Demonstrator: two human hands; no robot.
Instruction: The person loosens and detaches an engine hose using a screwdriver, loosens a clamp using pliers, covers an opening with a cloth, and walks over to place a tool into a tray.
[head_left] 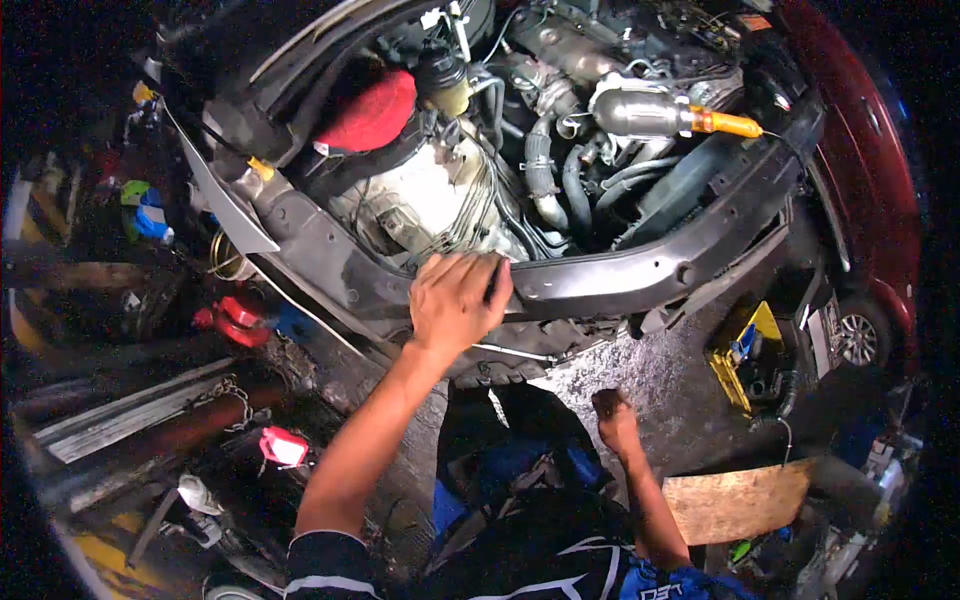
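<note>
My left hand point(458, 305) rests on the front crossmember point(600, 282) of a car's open engine bay. Its fingers are bent over the top edge, with the tips hidden. Just beyond it lie a brightly lit pale metal part point(430, 195) and several dark cables point(490, 205). Low beside my body, my right hand point(615, 425) is curled closed in front of the car. Its fingertips are in shadow, and I cannot make out whether anything is in them.
A work lamp point(640, 112) with an orange handle lies over the engine bay's right side. A red cloth point(370, 112) sits at its left. On the floor are a yellow crate point(735, 370) with tools, a wooden board point(740, 502) and a red jack-like object point(240, 320).
</note>
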